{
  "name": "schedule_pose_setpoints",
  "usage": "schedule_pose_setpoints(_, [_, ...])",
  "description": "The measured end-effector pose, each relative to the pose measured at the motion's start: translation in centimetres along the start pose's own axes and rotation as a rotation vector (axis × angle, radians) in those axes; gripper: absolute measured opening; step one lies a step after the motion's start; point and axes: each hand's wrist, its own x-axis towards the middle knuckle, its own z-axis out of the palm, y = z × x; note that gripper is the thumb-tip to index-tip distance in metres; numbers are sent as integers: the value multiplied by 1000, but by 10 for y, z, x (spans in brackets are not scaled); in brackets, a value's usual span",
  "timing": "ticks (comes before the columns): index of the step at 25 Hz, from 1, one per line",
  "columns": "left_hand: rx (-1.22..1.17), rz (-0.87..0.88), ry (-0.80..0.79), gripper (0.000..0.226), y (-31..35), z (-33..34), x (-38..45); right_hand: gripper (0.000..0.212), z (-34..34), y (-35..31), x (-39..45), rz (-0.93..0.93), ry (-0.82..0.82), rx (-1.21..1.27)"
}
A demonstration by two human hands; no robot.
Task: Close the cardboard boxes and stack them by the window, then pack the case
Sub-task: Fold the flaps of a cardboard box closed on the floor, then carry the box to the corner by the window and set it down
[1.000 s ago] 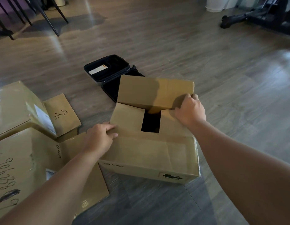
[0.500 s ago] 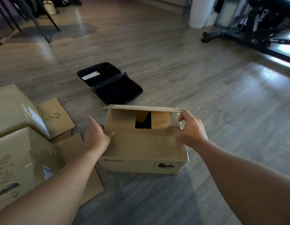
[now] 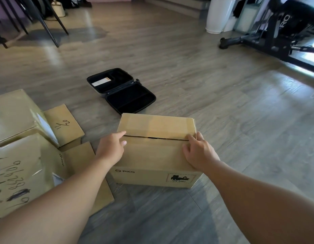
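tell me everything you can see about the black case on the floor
The black case lies open on the wood floor, its two halves spread flat and joined by a hinge in the middle. It looks like a semi-rigid zip case with rounded corners and a dark lined interior. The far half holds a moulded recess with a white card in it; the near half looks empty. It sits just beyond the closed cardboard box, and neither hand touches it.
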Motion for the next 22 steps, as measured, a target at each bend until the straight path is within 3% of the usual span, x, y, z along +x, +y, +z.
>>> schedule_pose_setpoints(7, [-91, -78, 19, 42, -3, -3, 7, 30, 1, -25, 8, 185, 16, 89])
schedule_pose_setpoints(12, [-83, -99, 121, 40, 9, -26, 16, 35, -27, -41, 27, 128, 127, 101])
schedule_pose_setpoints(16, [-124, -132, 181, 42, 25, -77, 30, 30, -62, -71, 53, 11, 180, 111])
schedule_pose_setpoints(22, [-75, -269, 256, 44, 44, -203, 15, 31, -128, -168, 58, -67, 109, 109])
